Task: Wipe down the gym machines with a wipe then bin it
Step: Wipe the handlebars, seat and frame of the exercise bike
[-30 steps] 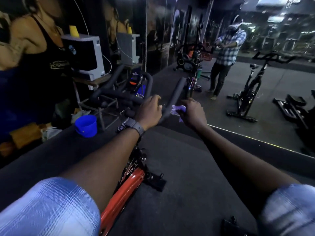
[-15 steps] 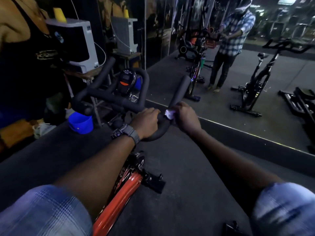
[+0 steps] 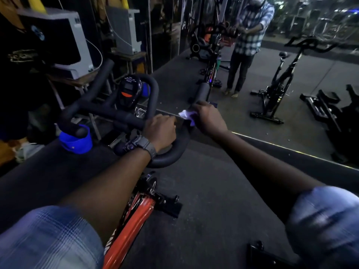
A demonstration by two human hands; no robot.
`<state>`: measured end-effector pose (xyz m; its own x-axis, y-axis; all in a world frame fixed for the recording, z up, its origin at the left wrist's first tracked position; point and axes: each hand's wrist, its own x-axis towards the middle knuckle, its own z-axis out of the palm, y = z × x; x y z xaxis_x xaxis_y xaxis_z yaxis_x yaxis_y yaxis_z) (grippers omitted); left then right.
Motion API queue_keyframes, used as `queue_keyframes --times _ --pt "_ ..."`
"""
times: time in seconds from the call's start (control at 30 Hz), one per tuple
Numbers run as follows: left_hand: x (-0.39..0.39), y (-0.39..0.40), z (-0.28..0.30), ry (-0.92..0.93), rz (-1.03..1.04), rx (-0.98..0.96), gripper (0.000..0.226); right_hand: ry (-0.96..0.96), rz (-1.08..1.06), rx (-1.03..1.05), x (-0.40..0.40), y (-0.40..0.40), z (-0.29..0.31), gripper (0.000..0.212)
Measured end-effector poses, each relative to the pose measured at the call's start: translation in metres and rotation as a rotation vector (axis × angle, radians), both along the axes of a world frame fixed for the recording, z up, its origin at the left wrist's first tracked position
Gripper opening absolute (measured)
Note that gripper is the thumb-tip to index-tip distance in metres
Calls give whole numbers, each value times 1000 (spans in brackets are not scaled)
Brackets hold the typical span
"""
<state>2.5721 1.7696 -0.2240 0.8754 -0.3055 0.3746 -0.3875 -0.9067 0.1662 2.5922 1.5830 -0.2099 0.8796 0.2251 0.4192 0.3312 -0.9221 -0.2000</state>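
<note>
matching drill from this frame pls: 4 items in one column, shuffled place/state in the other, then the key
Things
1. wipe
2. left hand
3. blue bucket
4. bike console

Places or states
A. on the floor, below the left end of the handlebar
B. between the handlebar's two forward arms
C. held against the right handlebar arm by the right hand
D. gripping the handlebar's near curved section

Pairs: 1-C, 2-D, 3-A, 4-B
</note>
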Motion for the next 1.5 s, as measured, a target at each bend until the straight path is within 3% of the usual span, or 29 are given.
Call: queue_keyframes --times 0.07,0.2,0.3,0.43,0.5,0.6,0.7,0.83,0.97,1.1,1.2,1.33,1.5 --pt "2 1 0 1 11 -10 23 7 -21 49 2 8 -6 19" --pt "5 3 -1 -3 -6 -57 23 92 154 53 -40 17 -30 28" --pt "5 5 -2 -32 -10 -42 24 79 243 -90 -29 2 -8 35" --pt "4 7 -3 -32 -30 -40 21 -100 -40 -102 30 -19 32 32" --pt "5 8 -2 -28 -45 -27 18 -75 -111 -52 37 -15 35 32" --pt "8 9 -3 -49 -55 -22 19 47 79 -2 5 1 12 29" --pt "10 7 -3 -59 -60 -15 22 123 273 -137 -17 -1 -10 35" --pt "12 7 -2 -67 -44 -5 17 -14 130 -241 32 -22 19 35" --pt "11 6 -2 -50 -43 14 16 -128 -104 -36 56 -29 33 26" --pt "12 3 1 -54 11 -1 20 -58 160 -34 23 -18 5 28" --pt "12 -4 4 -42 34 43 24 -131 318 -238 10 -24 -9 31" --pt "17 -19 10 9 49 64 25 -132 26 -64 76 -46 15 38" --pt "22 -47 12 134 -35 0 29 -82 -119 153 108 -47 30 41"
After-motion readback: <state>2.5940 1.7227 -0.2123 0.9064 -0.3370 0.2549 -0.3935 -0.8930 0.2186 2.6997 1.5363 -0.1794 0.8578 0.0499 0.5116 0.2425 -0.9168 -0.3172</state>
